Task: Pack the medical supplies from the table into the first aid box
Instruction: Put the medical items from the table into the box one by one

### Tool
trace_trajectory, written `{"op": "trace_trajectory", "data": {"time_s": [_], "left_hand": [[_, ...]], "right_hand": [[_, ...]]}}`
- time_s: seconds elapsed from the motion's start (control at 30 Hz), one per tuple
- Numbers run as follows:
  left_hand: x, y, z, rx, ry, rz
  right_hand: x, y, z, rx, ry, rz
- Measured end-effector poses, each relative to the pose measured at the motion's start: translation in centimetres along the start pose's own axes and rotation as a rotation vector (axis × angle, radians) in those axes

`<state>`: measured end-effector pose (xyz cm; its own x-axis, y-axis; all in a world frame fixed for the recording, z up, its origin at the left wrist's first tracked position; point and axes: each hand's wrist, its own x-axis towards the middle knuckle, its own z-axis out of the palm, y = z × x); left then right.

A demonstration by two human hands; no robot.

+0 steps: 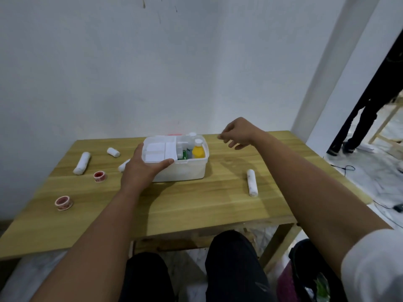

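While your left hand grips the near-left rim of the first aid box at table centre, bottles already inside, your right hand hovers loosely curled, empty. Four bandage rolls and two tape rolls remain outside.

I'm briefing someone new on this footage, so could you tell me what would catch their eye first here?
First, the open white first aid box at the table's centre, a yellow bottle bright in its right compartment. The left hand grips the box's near-left corner, while the right hand hangs in the air right of it, holding nothing. White bandage rolls and red tape rolls lie scattered on the wooden table.
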<state>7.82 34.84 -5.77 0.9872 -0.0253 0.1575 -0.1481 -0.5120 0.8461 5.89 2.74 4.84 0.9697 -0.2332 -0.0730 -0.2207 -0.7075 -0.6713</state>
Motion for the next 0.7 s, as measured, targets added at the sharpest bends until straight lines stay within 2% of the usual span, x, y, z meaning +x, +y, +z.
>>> {"op": "trace_trajectory", "data": {"time_s": [0.4,0.7], "left_hand": [[-0.3,0.4,-0.2,-0.005,-0.009,0.008],[0.6,0.0,0.1,0.005,-0.027,0.0]], "right_hand": [[-1.0,10.2,-1.8,-0.257,0.138,0.298],[2.9,14.8,-1.8,-0.319,0.395,0.245]]}}
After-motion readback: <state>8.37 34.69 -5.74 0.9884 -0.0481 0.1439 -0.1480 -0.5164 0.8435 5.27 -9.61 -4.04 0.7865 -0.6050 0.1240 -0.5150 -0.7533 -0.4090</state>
